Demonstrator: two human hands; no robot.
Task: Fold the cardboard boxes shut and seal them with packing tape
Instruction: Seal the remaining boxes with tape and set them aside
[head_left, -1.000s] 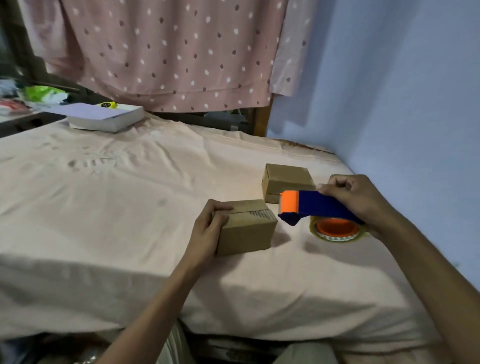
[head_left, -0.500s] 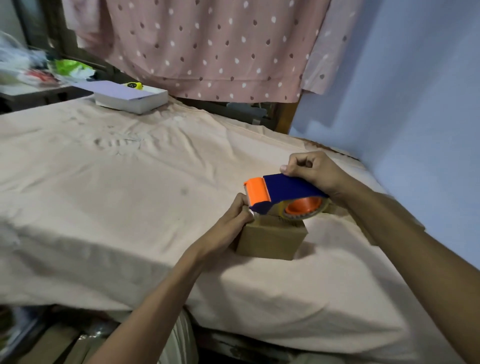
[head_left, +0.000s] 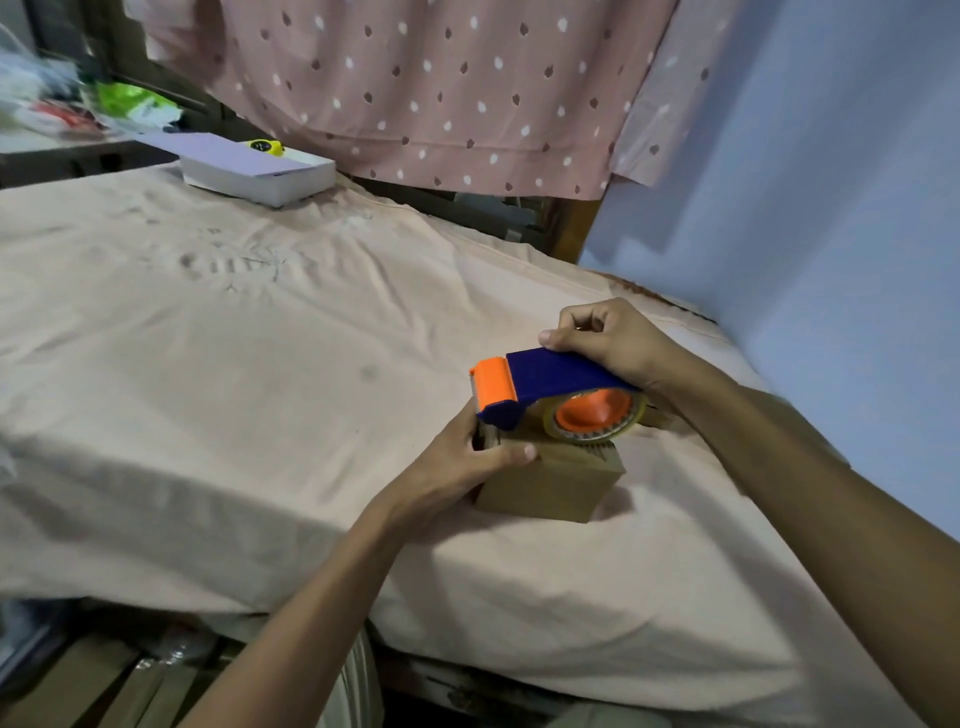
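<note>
Cardboard box (head_left: 550, 483) sits on the bed (head_left: 260, 389) near its front edge. The left hand (head_left: 457, 467) grips the box's left end; the right hand (head_left: 608, 338) clasps the tape dispenser (head_left: 540, 384) resting on top.

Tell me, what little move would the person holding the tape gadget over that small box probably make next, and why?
Probably draw the tape dispenser back along the top of the cardboard box towards the right. The right hand grips its blue handle, its orange front end sits at the box's left edge, and the left hand grips that same end of the box, seemingly steadying it.
</note>
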